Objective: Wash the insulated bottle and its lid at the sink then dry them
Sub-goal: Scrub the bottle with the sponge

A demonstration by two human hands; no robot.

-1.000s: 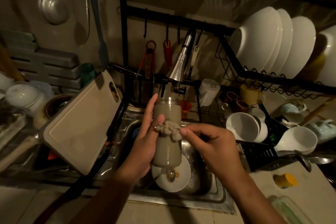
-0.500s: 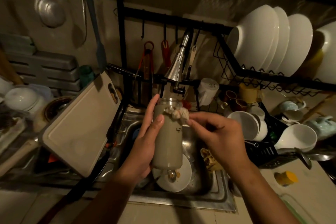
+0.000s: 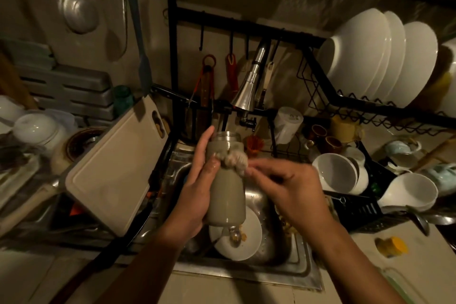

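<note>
A: What sits far left?

B: A pale rectangular board point(image 3: 116, 175) with rounded corners and an oval handle slot, tilted, its lower edge by the sink point(image 3: 249, 271). The sink is stainless steel, dull and wet-looking.

A: And the bottle?

B: The bottle point(image 3: 227, 197) is over the sink, upright, a matte grey-beige cylinder with a bare metal neck at the top and no lid on it. The left hand point(image 3: 197, 192) is wrapped around its left side, fingers curled behind it, thumb pressed on the front.

A: The other hand?

B: The right hand point(image 3: 288, 190) has its fingertips pinched on a crumpled, knobbly scrubber point(image 3: 234, 159), which touches the bottle's shoulder just under the neck. The fingertips are blurred.

A: What is beneath?

B: A round white plate point(image 3: 237, 242) lies in the basin with a metal spoon point(image 3: 234, 233) and scraps on it, partly hidden by the bottle's base.

A: Above?

B: A shiny cone-shaped tap point(image 3: 246, 91) points down and to the left, just above the bottle's mouth.

A: Further right?

B: Glossy white bowls point(image 3: 338, 173) sit in a black rack point(image 3: 355, 210); white plates point(image 3: 370, 61) stand on edge in the wire shelf above. A small yellow cap point(image 3: 392, 247) lies on the counter. I cannot tell which item is the lid.
</note>
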